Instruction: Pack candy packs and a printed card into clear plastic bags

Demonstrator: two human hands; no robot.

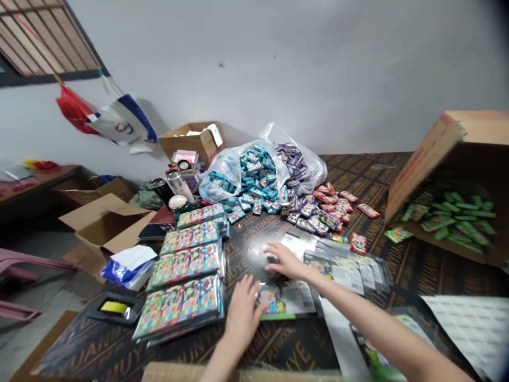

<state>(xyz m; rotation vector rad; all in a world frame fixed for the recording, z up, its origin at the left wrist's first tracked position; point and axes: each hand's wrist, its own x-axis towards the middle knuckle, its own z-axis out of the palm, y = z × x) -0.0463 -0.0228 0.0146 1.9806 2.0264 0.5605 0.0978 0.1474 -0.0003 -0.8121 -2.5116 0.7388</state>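
My left hand (242, 310) lies with its fingers stretched out at the left edge of a flat printed package (274, 303), its thumb over the package's side. Just beyond the package, my right hand (285, 262) has its fingers curled around a small dark thing (272, 259) that I cannot make out. To the left of my hands, rows of stacked clear-wrapped packs (181, 302) show colourful printed fronts. On the right, beneath my right forearm, several flat sleeves (350, 273) with printed cards overlap one another.
Clear bags of blue packets (256, 170) and purple packets (292, 159) lean at the back, red packets (334, 207) spilling beside them. A tipped carton (425, 159) with green packets stands right. A tape roll (115, 307), bottles (178, 183) and an open carton (105, 220) are left.
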